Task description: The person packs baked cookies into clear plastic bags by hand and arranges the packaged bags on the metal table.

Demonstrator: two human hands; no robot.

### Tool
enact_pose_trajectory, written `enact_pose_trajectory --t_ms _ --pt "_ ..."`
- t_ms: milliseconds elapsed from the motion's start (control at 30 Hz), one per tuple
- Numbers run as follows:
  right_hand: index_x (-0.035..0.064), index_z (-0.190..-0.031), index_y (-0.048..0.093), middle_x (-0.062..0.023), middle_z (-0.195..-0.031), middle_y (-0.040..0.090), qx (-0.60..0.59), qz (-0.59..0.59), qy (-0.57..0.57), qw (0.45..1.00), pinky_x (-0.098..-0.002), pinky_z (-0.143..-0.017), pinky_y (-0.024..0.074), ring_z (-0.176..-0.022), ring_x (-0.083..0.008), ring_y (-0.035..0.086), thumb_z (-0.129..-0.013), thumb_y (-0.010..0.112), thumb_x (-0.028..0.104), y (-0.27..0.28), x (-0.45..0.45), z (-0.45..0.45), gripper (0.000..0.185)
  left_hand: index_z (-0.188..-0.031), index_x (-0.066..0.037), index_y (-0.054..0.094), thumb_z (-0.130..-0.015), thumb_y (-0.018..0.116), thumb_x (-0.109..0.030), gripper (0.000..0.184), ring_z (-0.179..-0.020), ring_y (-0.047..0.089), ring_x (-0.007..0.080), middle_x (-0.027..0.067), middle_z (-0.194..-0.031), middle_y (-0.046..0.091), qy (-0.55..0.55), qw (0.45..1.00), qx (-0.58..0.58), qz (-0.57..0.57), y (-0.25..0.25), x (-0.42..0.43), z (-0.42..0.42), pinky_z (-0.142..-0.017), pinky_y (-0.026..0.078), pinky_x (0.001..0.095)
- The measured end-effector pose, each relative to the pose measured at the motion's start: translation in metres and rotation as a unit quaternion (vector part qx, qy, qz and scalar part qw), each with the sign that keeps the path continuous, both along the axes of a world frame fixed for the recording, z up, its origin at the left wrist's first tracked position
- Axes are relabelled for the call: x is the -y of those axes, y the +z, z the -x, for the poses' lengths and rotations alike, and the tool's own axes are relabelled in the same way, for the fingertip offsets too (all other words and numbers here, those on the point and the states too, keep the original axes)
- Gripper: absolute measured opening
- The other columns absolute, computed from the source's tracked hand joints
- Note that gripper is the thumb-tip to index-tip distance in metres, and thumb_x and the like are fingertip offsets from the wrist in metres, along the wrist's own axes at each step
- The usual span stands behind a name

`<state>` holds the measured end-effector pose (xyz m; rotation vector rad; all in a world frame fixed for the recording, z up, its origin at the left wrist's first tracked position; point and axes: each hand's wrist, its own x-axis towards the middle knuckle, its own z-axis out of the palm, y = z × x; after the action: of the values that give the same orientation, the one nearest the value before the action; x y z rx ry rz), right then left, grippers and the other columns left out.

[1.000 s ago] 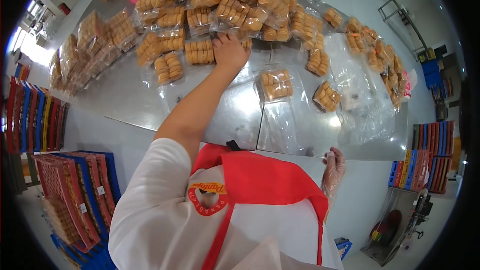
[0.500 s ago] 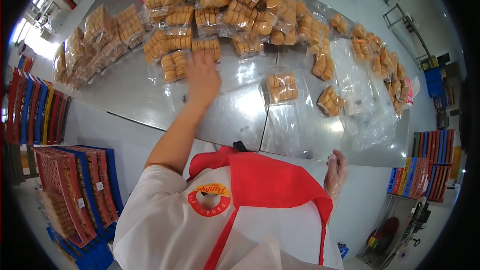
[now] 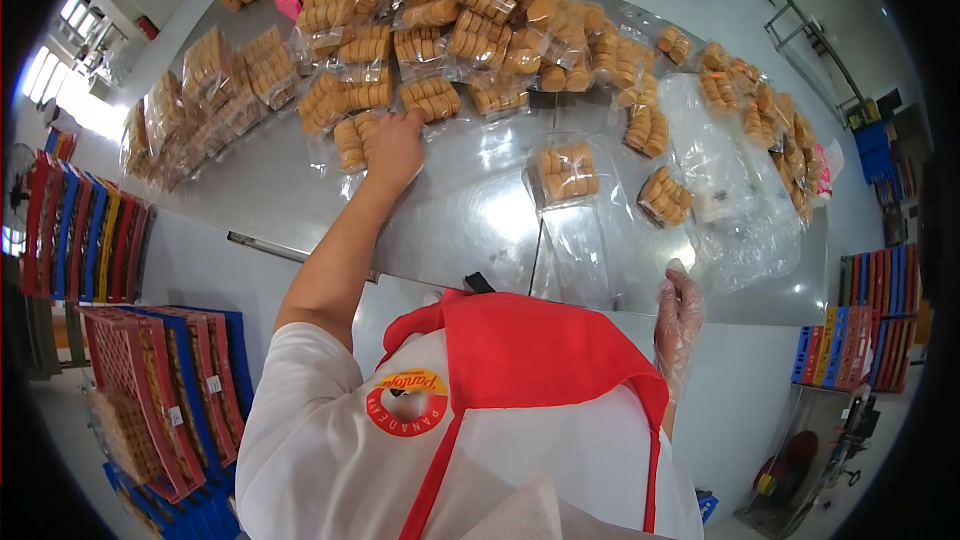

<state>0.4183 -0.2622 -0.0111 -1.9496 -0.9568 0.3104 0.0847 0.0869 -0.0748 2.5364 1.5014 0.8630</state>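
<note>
My left hand [image 3: 396, 152], bare, reaches to the front of the pile, its fingers closed at the lower edge of a clear bag of round biscuits [image 3: 430, 97]. Partly behind that hand lies another biscuit bag [image 3: 351, 143]. My right hand [image 3: 680, 318] wears a clear plastic glove and hangs at the table's front edge with fingers curled together. A small pale bit shows at its fingertips, too small to name. Nearer the middle, a biscuit bag with a long loose end [image 3: 568, 172] lies flat, and a smaller biscuit bag [image 3: 665, 197] rests to its right.
Many bagged biscuits [image 3: 480, 35] cover the back of the steel table [image 3: 460, 200]. More bags stand stacked at the left [image 3: 205, 90]. Clear plastic sheets [image 3: 735, 210] spread at the right. Stacked crates [image 3: 165, 390] stand on the floor at the left, others [image 3: 850, 340] at the right.
My left hand has drawn back slightly, its fingers now at the bag's edge, and that biscuit bag has shifted right and turned. My right hand has risen a little toward the table edge.
</note>
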Motion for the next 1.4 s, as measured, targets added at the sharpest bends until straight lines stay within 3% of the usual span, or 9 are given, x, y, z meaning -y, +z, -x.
enact_pose_trajectory --t_ms 333,533,567,667,767,867,1033,1233,1400 --pt "-0.0018 -0.119 0.064 -0.0150 -0.115 0.065 -0.005 0.017 -0.028 0.999 -0.0343 -0.091 0.0479 -0.099 -0.0230 0.061 -0.096 0.057 0.009 0.020 0.006 0.011 0.027 -0.099 -0.008 0.063 -0.078 0.063 -0.007 0.021 -0.107 0.053 0.0323 0.0134 -0.105 0.057 -0.186 0.949 -0.151 -0.207 0.017 -0.003 -0.018 -0.091 0.046 0.0437" --pt "0.0010 -0.119 0.065 -0.0156 -0.117 0.064 0.131 -0.013 0.047 0.990 -0.0361 -0.091 0.0495 -0.105 -0.0270 0.062 -0.094 0.059 0.007 0.050 -0.011 0.017 0.026 -0.097 -0.004 0.061 -0.082 0.063 -0.005 0.016 -0.101 0.058 0.0341 0.0133 -0.099 0.062 -0.121 0.986 0.084 -0.082 0.097 0.020 -0.038 -0.085 0.048 0.0451" --pt "0.0015 -0.120 0.064 -0.0158 -0.118 0.063 0.167 -0.023 0.072 0.983 -0.0362 -0.092 0.0497 -0.108 -0.0279 0.062 -0.094 0.059 0.007 0.058 -0.018 0.022 0.027 -0.098 -0.002 0.057 -0.090 0.058 -0.005 0.008 -0.087 0.063 0.0285 0.0116 -0.089 0.064 -0.146 0.977 0.143 -0.054 0.111 0.034 -0.046 -0.077 0.050 0.0404" --pt "0.0017 -0.130 0.058 -0.0131 -0.127 0.060 -0.166 -0.078 0.169 0.968 -0.0341 -0.099 0.0469 -0.115 -0.0255 0.059 -0.095 0.063 0.017 0.080 -0.051 0.046 0.039 -0.099 -0.005 0.053 -0.099 0.053 -0.008 0.004 -0.076 0.057 0.0140 0.0041 -0.083 0.059 -0.236 0.889 0.312 0.239 0.123 0.082 -0.070 -0.072 0.046 0.0273" --pt "0.0015 -0.128 0.058 -0.0090 -0.126 0.061 -0.423 -0.123 0.217 0.871 -0.0311 -0.100 0.0454 -0.112 -0.0187 0.059 -0.096 0.065 0.030 0.092 -0.082 0.066 0.043 -0.103 -0.005 0.049 -0.100 0.052 -0.009 0.006 -0.077 0.053 0.0078 0.0016 -0.084 0.055 -0.286 0.834 0.342 0.325 0.117 0.122 -0.089 -0.071 0.045 0.0236" --pt "0.0008 -0.116 0.060 -0.0091 -0.116 0.066 -0.547 -0.031 0.183 0.816 -0.0293 -0.096 0.0466 -0.106 -0.0146 0.059 -0.097 0.063 0.026 0.082 -0.094 0.066 0.032 -0.102 -0.005 0.049 -0.100 0.051 -0.008 0.004 -0.075 0.052 0.0088 0.0016 -0.084 0.054 -0.259 0.844 0.336 0.328 0.108 0.147 -0.096 -0.069 0.045 0.0247" --pt "0.0025 -0.099 0.058 -0.0135 -0.110 0.069 -0.514 -0.026 0.162 0.842 -0.0329 -0.091 0.0520 -0.101 -0.0173 0.064 -0.097 0.061 0.016 0.050 -0.093 0.074 0.014 -0.103 -0.005 0.051 -0.099 0.053 -0.008 0.006 -0.076 0.053 0.0103 0.0013 -0.084 0.054 -0.198 0.883 0.306 0.296 0.091 0.173 -0.085 -0.069 0.044 0.0273" --pt "0.0018 -0.100 0.058 -0.0145 -0.106 0.069 -0.489 -0.031 0.171 0.855 -0.0327 -0.090 0.0519 -0.099 -0.0180 0.064 -0.096 0.063 0.013 0.061 -0.097 0.082 0.013 -0.103 -0.004 0.057 -0.093 0.063 -0.006 0.012 -0.088 0.062 0.0156 0.0058 -0.091 0.062 -0.087 0.522 0.505 0.682 0.127 0.176 -0.080 -0.080 0.051 0.0310" --pt "0.0011 -0.095 0.064 -0.0023 -0.087 0.063 -0.456 0.020 0.223 0.861 -0.0254 -0.077 0.0475 -0.082 -0.0082 0.055 -0.096 0.063 0.011 0.056 -0.097 0.085 0.010 -0.099 -0.002 0.058 -0.095 0.064 -0.009 0.010 -0.087 0.061 0.0128 0.0062 -0.096 0.063 -0.087 0.522 0.585 0.615 0.100 0.192 -0.076 -0.080 0.052 0.0293"
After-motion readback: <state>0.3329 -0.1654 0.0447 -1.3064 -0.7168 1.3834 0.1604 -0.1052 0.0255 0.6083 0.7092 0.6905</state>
